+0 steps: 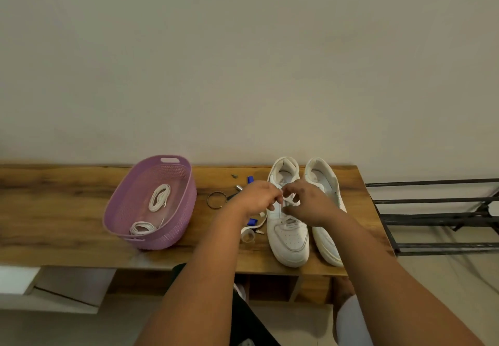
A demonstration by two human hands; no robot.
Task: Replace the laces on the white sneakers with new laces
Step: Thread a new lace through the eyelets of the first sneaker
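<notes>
Two white sneakers (289,226) sit at lower right of centre on a brown, dark-streaked wood-grain counter (67,210). Left of centre, the lilac basket (151,205) has a fine perforated weave pattern and holds white laces (159,197). Small blue caps (250,179) lie between them. The wall (243,61) above is plain beige; the rack (437,218) at right is black.

wooden bench (67,210) | purple basket (172,237) | white sneakers (290,240) | ring (216,199)

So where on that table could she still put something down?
The table is bare left of the purple basket, and in a strip along its near edge. It is crowded between the basket and the sneakers, with a ring, blue caps and both hands working.
</notes>
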